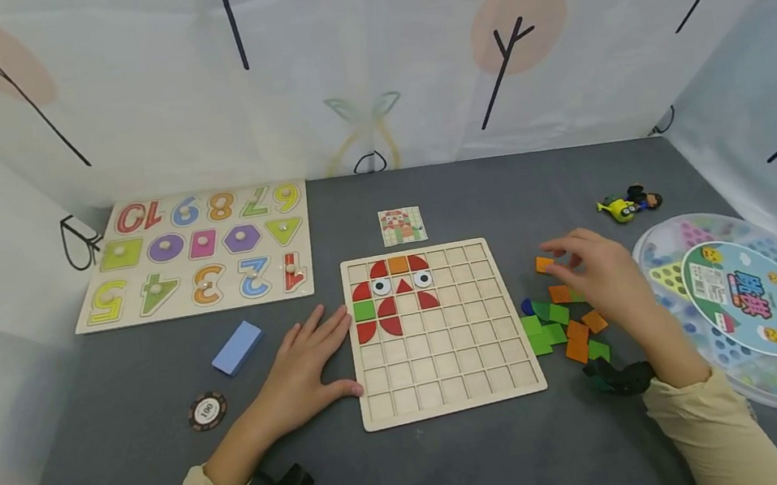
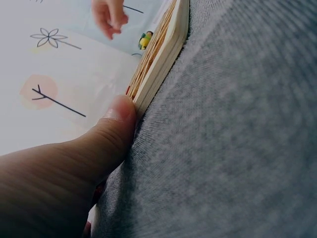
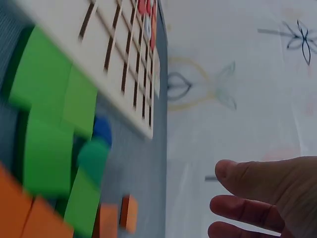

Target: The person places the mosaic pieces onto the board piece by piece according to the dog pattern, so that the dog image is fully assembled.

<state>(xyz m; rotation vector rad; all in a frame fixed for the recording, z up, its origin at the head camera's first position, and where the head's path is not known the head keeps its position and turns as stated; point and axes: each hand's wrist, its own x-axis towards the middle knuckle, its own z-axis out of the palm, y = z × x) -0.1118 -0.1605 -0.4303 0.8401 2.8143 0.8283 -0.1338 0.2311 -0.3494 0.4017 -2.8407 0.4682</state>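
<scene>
A wooden grid board (image 1: 449,365) lies flat, its upper left cells holding red, orange and green tiles and two eye tiles. With fingers spread, my left hand (image 1: 309,363) rests at the board's left side. Its thumb (image 2: 119,119) touches the board's edge in the left wrist view. Over the loose tiles on the right hovers my right hand (image 1: 606,275), fingers slightly bent. In the right wrist view no tile shows between thumb and fingers. Beneath it lie green tiles (image 1: 537,342), orange tiles (image 1: 577,340) and a blue piece (image 1: 526,307). A small pattern card (image 1: 402,226) lies behind the board.
A number-and-shape puzzle board (image 1: 191,256) lies at the back left. Nearer are a blue block (image 1: 237,348) and a round chip (image 1: 208,411). A large round lidded box (image 1: 750,301) stands at the right, with small toy figures (image 1: 630,202) behind it.
</scene>
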